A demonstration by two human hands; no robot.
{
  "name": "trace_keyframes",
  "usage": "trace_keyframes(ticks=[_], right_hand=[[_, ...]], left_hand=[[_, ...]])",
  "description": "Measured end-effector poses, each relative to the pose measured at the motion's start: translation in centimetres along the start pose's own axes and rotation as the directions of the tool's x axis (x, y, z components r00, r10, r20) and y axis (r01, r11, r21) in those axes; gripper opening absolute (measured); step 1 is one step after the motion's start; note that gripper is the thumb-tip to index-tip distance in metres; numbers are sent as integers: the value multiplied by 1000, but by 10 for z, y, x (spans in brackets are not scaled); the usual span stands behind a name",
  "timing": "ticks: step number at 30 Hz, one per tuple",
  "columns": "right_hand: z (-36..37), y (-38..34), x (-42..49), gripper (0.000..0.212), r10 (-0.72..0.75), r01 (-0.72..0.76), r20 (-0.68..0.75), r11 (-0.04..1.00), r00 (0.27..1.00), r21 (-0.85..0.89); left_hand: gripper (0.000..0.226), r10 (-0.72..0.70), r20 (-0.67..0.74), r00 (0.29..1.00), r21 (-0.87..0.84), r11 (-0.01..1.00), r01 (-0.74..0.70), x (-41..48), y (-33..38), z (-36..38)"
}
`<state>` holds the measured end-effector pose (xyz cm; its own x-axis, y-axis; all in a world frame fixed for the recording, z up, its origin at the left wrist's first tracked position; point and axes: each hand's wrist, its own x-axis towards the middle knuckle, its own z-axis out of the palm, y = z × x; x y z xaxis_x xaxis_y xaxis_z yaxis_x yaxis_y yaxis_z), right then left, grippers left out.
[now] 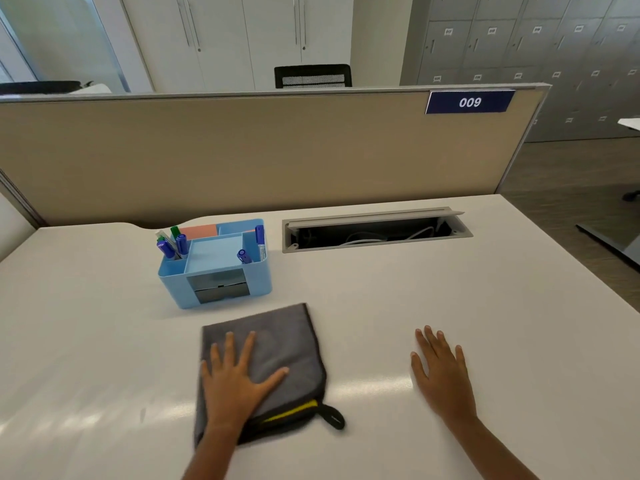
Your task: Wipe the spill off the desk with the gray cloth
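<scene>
The gray cloth [277, 355] is pressed flat on the desk [381, 289] under the left hand [235, 379] with fingers spread (the right hand [443, 372] rests open, grasping nothing) — wiping is judged under way, and a firm sweep is called for, though no spill can be made out.

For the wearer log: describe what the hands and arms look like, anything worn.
Both are bare: the left hand and right hand show no gloves, rings or watch, and no sleeve reaches either forearm as far as the frame's lower edge shows. No markings are visible.
</scene>
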<state>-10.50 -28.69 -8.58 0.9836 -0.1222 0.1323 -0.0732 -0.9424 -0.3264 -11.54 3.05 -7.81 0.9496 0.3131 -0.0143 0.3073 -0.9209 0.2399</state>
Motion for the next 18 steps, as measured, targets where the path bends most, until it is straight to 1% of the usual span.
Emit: trace_keyframes(ticks=[2,4,5,7,8,10,12,14,15,17,18], right_hand=[[-1,-1,0,48,1,-1,14,1000,1000,-4],[-3,-2,0,48,10,-9,34,1000,999,-1],[-3,-2,0,48,7,-7,41,1000,999,-14],[-4,-3,0,49,4,-3,38,1000,999,-28],[-4,-4,0,48,7,-6,29,1000,1000,-22],[-3,-5,0,47,9,-9,-1,1000,1000,-13],[-3,-6,0,43,0,-1,-47,1000,999,-26],[-5,-8,-1,40,-2,-1,-73,999,997,-42],[-7,-10,-2,45,1,-4,-70,999,998,-51],[-9,-11,-4,56,-12,8,-55,998,998,-69],[-9,-12,-5,57,-15,12,-46,997,999,-79]], left_hand=[[139,-131,-11,991,14,991,131,4,-33,-15],[139,-254,-11,967,12,967,254,2,-66,-27],[136,-313,-6,950,-1,950,313,0,-81,-33],[120,-426,2,905,-62,903,426,-4,-100,-40],[115,-465,0,886,-93,882,463,-5,-103,-41],[115,-474,-33,880,-121,876,468,-9,-100,-40],[119,-422,-26,906,-103,903,417,-11,-94,-36],[121,-381,50,923,-57,922,384,-10,-91,-32],[121,-375,96,922,-38,924,380,-6,-92,-32],[112,-373,178,911,0,925,379,3,-95,-33],[106,-368,202,907,7,927,375,7,-96,-34]])
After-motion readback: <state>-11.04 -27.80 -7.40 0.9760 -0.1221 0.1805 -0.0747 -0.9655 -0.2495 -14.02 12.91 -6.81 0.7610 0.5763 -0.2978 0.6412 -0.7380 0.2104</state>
